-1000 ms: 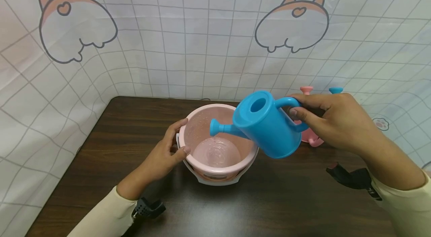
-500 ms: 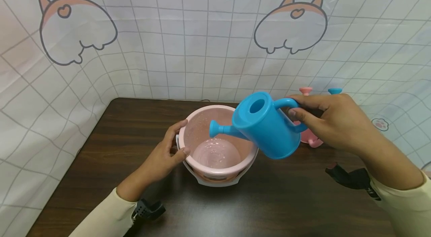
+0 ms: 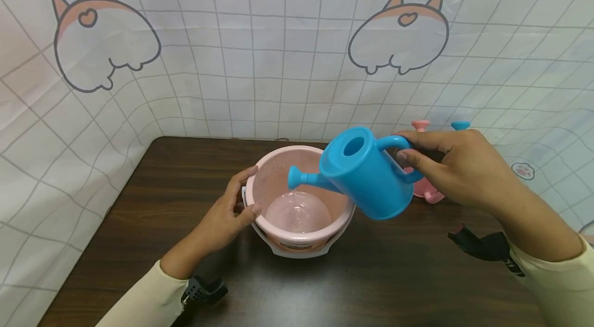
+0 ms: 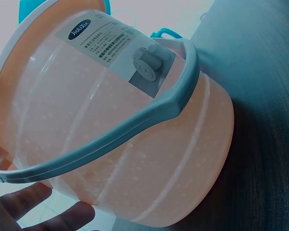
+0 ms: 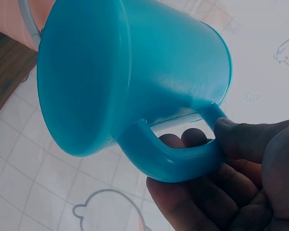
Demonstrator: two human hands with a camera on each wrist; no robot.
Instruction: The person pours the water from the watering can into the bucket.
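Note:
In the head view, a pale pink bucket (image 3: 303, 236) stands on the table with shallow, rippling water (image 3: 297, 212) in its bottom. My left hand (image 3: 227, 213) holds its left rim, thumb and forefinger at the edge; in the left wrist view the fingers (image 4: 67, 216) reach the bucket's side below the grey handle (image 4: 135, 126). A blue watering can (image 3: 371, 177) is tilted over the right side, its sprinkler head (image 3: 295, 177) above the opening. Faint drops seem to fall beneath it. My right hand (image 3: 464, 172) grips the can's handle (image 5: 176, 161) with curled fingers and thumb.
Behind my right hand stand a pink watering can (image 3: 429, 193), partly hidden, and another blue sprinkler head (image 3: 460, 125). The dark wooden table (image 3: 394, 275) backs onto a white gridded cloth (image 3: 260, 59). Black wrist devices (image 3: 482, 247) sit on both forearms.
The ripples on the water in the bucket have shifted. Both hands and the tilted watering can keep nearly the same position; the whole head view has drifted slightly.

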